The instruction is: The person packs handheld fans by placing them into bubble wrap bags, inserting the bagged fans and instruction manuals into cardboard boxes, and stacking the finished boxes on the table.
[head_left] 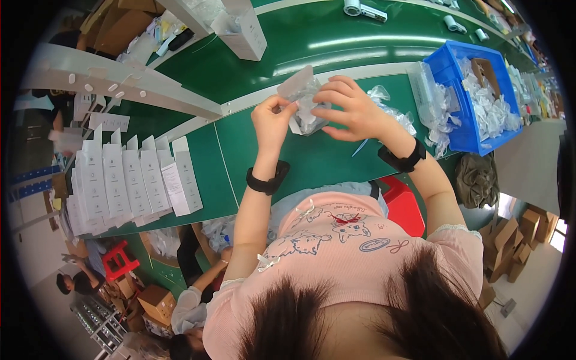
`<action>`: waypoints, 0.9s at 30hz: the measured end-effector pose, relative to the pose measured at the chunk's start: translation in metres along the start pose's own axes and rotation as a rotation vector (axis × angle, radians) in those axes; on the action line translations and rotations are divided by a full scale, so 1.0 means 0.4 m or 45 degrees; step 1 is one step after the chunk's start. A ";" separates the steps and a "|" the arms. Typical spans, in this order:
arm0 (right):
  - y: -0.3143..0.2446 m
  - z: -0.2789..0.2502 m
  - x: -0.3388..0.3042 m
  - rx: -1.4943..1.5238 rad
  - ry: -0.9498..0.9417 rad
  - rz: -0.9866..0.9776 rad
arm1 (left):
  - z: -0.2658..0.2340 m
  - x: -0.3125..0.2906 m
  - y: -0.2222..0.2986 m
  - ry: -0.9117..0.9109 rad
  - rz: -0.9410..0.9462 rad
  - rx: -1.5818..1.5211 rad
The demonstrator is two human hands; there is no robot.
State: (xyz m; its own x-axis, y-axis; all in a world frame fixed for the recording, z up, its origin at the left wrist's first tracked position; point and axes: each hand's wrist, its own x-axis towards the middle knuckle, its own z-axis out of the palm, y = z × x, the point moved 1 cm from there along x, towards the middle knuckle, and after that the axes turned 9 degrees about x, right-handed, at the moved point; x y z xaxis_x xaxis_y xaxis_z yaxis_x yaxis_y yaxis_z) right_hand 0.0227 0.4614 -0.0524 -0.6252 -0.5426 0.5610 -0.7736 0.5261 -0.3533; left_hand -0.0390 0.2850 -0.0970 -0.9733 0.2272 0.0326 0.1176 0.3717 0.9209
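A small white carton (296, 83) with a raised flap is held up over the green table. My left hand (271, 123) pinches its left side between thumb and fingers. Crumpled clear plastic wrapping (307, 108) bulges at the carton's opening; what it wraps I cannot make out. From the right, my right hand (353, 111) reaches over with fingers spread, the fingertips against the plastic and the carton's edge. Loose clear plastic bags (399, 119) lie on the table behind my right wrist. Beside that wrist is a thin blue strip (359, 147).
White cartons with raised flaps (123, 183) stand in a row at left. A blue bin (480, 144) of bagged parts sits at right, clear plastic packaging (429, 90) beside it. A tall white box (246, 42) stands beyond the pale rail (249, 105). A red stool (403, 207) is below the table.
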 end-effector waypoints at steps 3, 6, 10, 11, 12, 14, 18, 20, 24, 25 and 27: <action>0.009 0.067 -0.027 0.025 -0.319 0.131 | 0.011 -0.009 -0.003 0.009 0.014 0.062; 0.019 0.074 -0.054 -0.058 -0.165 0.157 | -0.011 -0.008 -0.011 0.024 0.030 0.124; 0.045 0.070 -0.075 0.223 0.273 0.425 | -0.115 -0.042 -0.028 0.440 0.419 0.106; 0.057 0.069 -0.078 0.369 0.456 0.569 | -0.201 -0.046 -0.057 0.583 0.560 0.558; 0.067 0.083 -0.096 0.353 0.456 0.587 | -0.260 -0.050 -0.094 0.695 0.453 0.707; 0.097 0.150 -0.127 0.689 0.375 0.810 | -0.429 -0.066 -0.234 0.805 0.311 1.198; 0.136 0.181 -0.053 1.033 0.172 0.902 | -0.610 -0.182 -0.428 0.287 -0.475 1.791; 0.161 0.172 -0.020 1.114 0.091 0.898 | -0.614 -0.219 -0.477 0.128 -0.578 1.786; 0.278 0.106 0.028 1.213 0.512 1.005 | -0.463 -0.230 -0.416 0.208 -0.565 1.699; 0.314 0.085 0.047 1.205 0.679 1.064 | -0.418 -0.249 -0.391 0.199 -0.580 1.650; 0.398 0.066 0.059 1.191 0.854 1.129 | -0.322 -0.277 -0.315 0.056 -0.626 1.522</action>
State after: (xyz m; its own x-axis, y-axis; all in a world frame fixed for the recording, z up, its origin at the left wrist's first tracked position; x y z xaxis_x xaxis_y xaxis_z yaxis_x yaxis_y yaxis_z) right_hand -0.1179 0.5150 -0.1150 -0.9624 0.2674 0.0484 -0.1135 -0.2339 -0.9656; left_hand 0.0285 0.0970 -0.1667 -0.9673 -0.1834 -0.1751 -0.1724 0.9821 -0.0763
